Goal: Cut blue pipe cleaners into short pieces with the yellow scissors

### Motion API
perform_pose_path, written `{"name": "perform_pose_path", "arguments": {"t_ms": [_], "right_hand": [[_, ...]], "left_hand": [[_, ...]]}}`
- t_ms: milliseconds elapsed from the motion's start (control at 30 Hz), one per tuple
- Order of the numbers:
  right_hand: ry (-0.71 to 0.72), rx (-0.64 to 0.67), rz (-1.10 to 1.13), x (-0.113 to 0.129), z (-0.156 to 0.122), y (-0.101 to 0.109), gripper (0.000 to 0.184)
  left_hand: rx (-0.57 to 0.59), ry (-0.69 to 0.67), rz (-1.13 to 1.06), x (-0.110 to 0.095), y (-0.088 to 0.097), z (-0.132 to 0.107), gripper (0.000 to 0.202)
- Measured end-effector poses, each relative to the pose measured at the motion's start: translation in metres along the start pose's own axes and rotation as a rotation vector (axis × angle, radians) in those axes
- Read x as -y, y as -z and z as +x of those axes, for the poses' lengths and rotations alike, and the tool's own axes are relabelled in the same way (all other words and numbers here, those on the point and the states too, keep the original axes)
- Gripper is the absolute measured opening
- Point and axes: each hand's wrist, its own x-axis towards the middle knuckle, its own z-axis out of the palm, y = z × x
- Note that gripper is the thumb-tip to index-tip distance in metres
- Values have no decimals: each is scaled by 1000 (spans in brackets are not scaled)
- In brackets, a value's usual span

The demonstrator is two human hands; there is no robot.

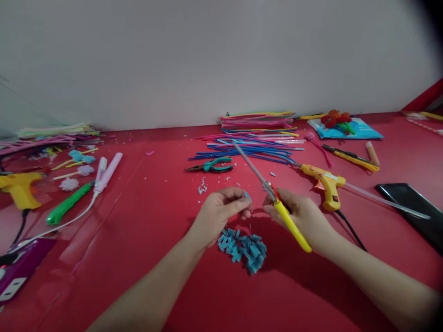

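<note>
Over the red table [138,258], beyond and above a loose pile of short blue pieces [255,252], my left hand [221,210] pinches one small blue bit [247,196] between thumb and fingers, its visible end leaning up and away from me. My right hand [300,214] grasps the scissors [272,191]; their long axis runs aslant, from the yellow handle low on the right to the tip far forward and leftward, past my left fingers. At the back right lies a blue-and-white packet [366,130], red flowers [331,119] on top (what it holds, I cannot see). Nearer, a yellow glue gun [328,184] carries a clear glue stick [384,200] jutting from its rear
</note>
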Motion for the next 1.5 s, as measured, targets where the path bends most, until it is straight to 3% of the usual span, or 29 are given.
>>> {"name": "perform_pose_path", "arguments": {"t_ms": [100,267,367,533,767,867,1000,1133,1500], "right_hand": [[-138,99,350,6,-2,-1,28],[-142,276,479,8,-2,4,27],[-106,290,473,7,-2,4,22],[-174,183,483,7,-3,-2,15],[-119,133,250,10,-3,-2,15],[-3,73,51,8,-2,2,22],[89,37,-330,5,-3,5,32],[140,24,-570,1,-4,2,40],[202,14,-797,-7,-3,0,36]], "left_hand": [[163,149,-6,4,-7,-3,10],[259,308,-40,6,-12,-7,8],[238,285,-5,6,-12,-6,8],[83,132,139,10,-13,-5,13],[38,26,290,13,-19,-8,10],[-59,22,206,8,-15,-5,9],[-240,-79,68,2,-4,1,9],[-321,-153,-60,0,3,4,8],[-381,-215,-60,-4,7,2,2]]}}
